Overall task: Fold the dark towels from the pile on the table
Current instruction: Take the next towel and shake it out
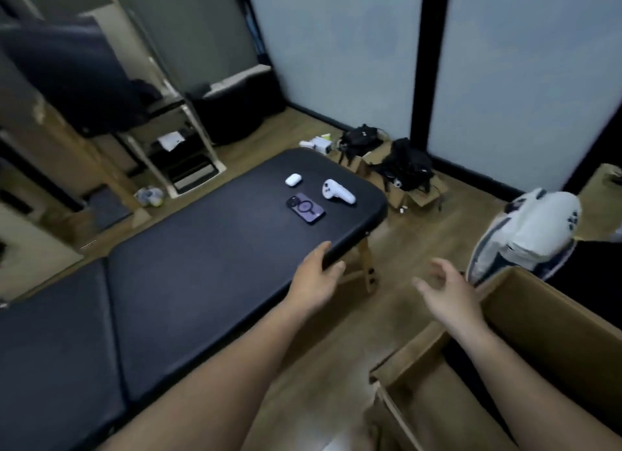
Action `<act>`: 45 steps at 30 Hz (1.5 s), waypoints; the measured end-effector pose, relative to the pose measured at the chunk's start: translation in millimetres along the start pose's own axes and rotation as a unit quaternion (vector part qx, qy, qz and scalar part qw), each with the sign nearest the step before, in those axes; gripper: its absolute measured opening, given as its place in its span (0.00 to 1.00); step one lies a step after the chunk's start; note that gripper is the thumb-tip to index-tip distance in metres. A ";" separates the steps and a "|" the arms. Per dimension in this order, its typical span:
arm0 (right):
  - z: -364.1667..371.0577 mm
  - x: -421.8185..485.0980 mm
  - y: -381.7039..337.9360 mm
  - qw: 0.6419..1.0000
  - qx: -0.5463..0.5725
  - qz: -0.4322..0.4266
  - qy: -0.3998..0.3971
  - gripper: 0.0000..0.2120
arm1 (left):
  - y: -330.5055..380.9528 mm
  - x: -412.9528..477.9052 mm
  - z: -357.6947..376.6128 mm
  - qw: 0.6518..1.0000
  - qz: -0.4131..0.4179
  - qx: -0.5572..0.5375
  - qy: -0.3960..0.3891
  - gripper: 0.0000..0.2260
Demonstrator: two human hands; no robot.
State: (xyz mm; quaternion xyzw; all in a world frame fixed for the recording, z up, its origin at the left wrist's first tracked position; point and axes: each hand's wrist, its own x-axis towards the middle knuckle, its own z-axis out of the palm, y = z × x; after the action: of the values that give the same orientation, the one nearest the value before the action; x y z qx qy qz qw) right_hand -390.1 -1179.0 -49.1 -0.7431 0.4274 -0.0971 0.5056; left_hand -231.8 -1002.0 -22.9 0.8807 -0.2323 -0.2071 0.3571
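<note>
No pile of dark towels shows on the black padded table (188, 282). My left hand (314, 280) grips the table's near right edge, with fingers on top and the thumb against the side. My right hand (447, 295) hovers over the wooden floor with its fingers spread and loosely bent, holding nothing. It is just left of an open cardboard box (552, 319). A dark blurred cloth-like shape (67, 73) sits at the upper left; I cannot tell what it is.
A phone (305, 208), a white earbud case (293, 179) and a white controller (338, 191) lie at the table's far end. A white and blue bag (535, 235) stands behind the box. Black bags on flattened cardboard (400, 167) line the far wall; a shelf rack (181, 161) stands left.
</note>
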 end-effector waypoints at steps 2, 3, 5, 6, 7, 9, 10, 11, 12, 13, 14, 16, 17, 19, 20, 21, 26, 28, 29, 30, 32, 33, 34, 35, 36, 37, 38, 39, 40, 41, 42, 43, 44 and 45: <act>36.8 -6.0 -33.1 0.998 -0.008 -0.041 -0.052 0.25 | -30.6 -17.2 -38.5 0.999 -0.031 -0.013 0.042 0.26; 55.0 -8.6 -48.7 0.995 -0.016 -0.061 -0.075 0.25 | -46.3 -24.3 -54.1 0.996 -0.048 -0.024 0.065 0.26; 92.1 -13.3 -78.1 0.988 -0.041 -0.102 -0.108 0.24 | -71.3 -40.3 -84.9 0.990 -0.078 -0.047 0.104 0.26; 110.4 -18.2 -92.5 0.983 -0.058 -0.123 -0.123 0.23 | -83.6 -48.6 -98.9 0.987 -0.087 -0.059 0.120 0.26; 129.3 -23.5 -106.5 0.977 -0.075 -0.144 -0.141 0.23 | -96.4 -56.8 -112.6 0.984 -0.093 -0.071 0.137 0.26; 165.6 -37.0 -133.4 0.962 -0.105 -0.180 -0.174 0.23 | -121.4 -72.6 -139.6 0.976 -0.107 -0.085 0.169 0.26; 184.2 -44.5 -145.9 0.955 -0.118 -0.197 -0.190 0.23 | -133.7 -80.3 -153.3 0.972 -0.116 -0.092 0.183 0.26; 203.3 -51.9 -156.9 0.946 -0.134 -0.212 -0.205 0.23 | -148.4 -87.3 -166.3 0.967 -0.126 -0.102 0.196 0.26; 223.2 -58.9 -167.6 0.936 -0.151 -0.230 -0.219 0.23 | -162.9 -93.9 -179.3 0.961 -0.136 -0.114 0.211 0.26; 243.3 -65.8 -177.2 0.928 -0.165 -0.245 -0.229 0.23 | -178.3 -99.7 -191.6 0.956 -0.144 -0.124 0.224 0.26; 263.7 -73.2 -185.9 0.919 -0.178 -0.258 -0.237 0.23 | -194.4 -105.3 -204.0 0.951 -0.152 -0.132 0.235 0.26; 302.9 -88.4 -202.0 0.904 -0.197 -0.282 -0.255 0.23 | -225.3 -115.7 -228.2 0.942 -0.164 -0.145 0.253 0.25; 323.6 -96.9 -210.4 0.896 -0.204 -0.292 -0.265 0.23 | -242.0 -120.4 -240.9 0.938 -0.170 -0.150 0.263 0.25; 366.1 -113.7 -226.4 0.882 -0.213 -0.313 -0.280 0.23 | -273.4 -131.2 -268.8 0.927 -0.183 -0.157 0.287 0.24; 387.7 -123.0 -234.3 0.876 -0.214 -0.320 -0.290 0.24 | -288.3 -138.3 -283.6 0.921 -0.190 -0.160 0.299 0.24; 409.0 -133.0 -241.6 0.868 -0.215 -0.327 -0.304 0.24 | -303.8 -146.5 -298.2 0.915 -0.196 -0.159 0.314 0.24; 513.2 -190.1 -276.2 0.808 -0.227 -0.378 -0.392 0.22 | -378.9 -202.3 -365.4 0.873 -0.243 -0.177 0.384 0.24; 551.3 -213.3 -288.9 0.771 -0.233 -0.408 -0.429 0.20 | -406.9 -223.1 -385.5 0.851 -0.268 -0.178 0.414 0.23; 571.0 -224.0 -295.4 0.750 -0.236 -0.426 -0.448 0.19 | -420.4 -232.4 -394.2 0.840 -0.281 -0.178 0.428 0.23; 591.1 -234.5 -302.0 0.728 -0.238 -0.442 -0.467 0.19 | -433.1 -242.2 -401.8 0.830 -0.295 -0.179 0.439 0.23; 630.6 -253.8 -315.8 0.692 -0.233 -0.467 -0.499 0.17 | -454.7 -261.6 -416.1 0.805 -0.324 -0.185 0.462 0.23; 649.9 -263.5 -322.7 0.675 -0.230 -0.479 -0.513 0.17 | -464.4 -271.7 -422.7 0.790 -0.338 -0.190 0.476 0.23; 667.8 -273.5 -329.7 0.658 -0.226 -0.489 -0.526 0.17 | -472.5 -281.8 -428.7 0.772 -0.351 -0.198 0.492 0.23; 684.4 -283.6 -337.4 0.644 -0.219 -0.497 -0.538 0.17 | -479.5 -291.7 -434.6 0.754 -0.360 -0.204 0.511 0.22; 700.3 -294.0 -345.5 0.634 -0.210 -0.503 -0.550 0.18 | -485.1 -301.4 -441.4 0.736 -0.368 -0.208 0.529 0.22; 714.2 -304.8 -352.9 0.627 -0.201 -0.502 -0.561 0.20 | -490.3 -310.9 -448.2 0.718 -0.376 -0.212 0.546 0.22; 726.4 -315.7 -359.7 0.620 -0.193 -0.499 -0.574 0.22 | -494.7 -319.9 -455.4 0.700 -0.384 -0.215 0.563 0.21; 738.8 -326.8 -365.4 0.612 -0.185 -0.497 -0.587 0.23 | -500.5 -328.4 -462.8 0.684 -0.390 -0.214 0.578 0.21; 748.9 -336.0 -369.0 0.604 -0.180 -0.498 -0.596 0.23 | -504.6 -334.9 -468.2 0.671 -0.398 -0.211 0.590 0.20; 762.1 -346.4 -372.3 0.590 -0.178 -0.506 -0.604 0.23 | -511.9 -342.0 -474.4 0.655 -0.407 -0.205 0.602 0.18; 773.9 -355.6 -374.7 0.575 -0.181 -0.517 -0.608 0.22 | -518.3 -347.9 -478.5 0.639 -0.415 -0.201 0.615 0.16; 785.6 -364.8 -377.6 0.559 -0.189 -0.529 -0.609 0.20 | -525.5 -353.2 -481.3 0.623 -0.417 -0.196 0.633 0.12; 798.3 -375.2 -381.6 0.543 -0.201 -0.539 -0.612 0.18 | -532.7 -358.6 -483.7 0.605 -0.421 -0.190 0.648 0.08; 812.4 -384.6 -385.1 0.524 -0.215 -0.550 -0.613 0.15 | -541.3 -363.4 -484.3 0.593 -0.424 -0.182 0.660 0.05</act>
State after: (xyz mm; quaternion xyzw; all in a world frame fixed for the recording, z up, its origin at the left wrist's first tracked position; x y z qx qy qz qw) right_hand 48.4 -306.3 1.3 -0.7933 -0.4738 0.2185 0.3137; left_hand -126.3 -196.6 -23.9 0.6923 0.5093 0.2649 0.4372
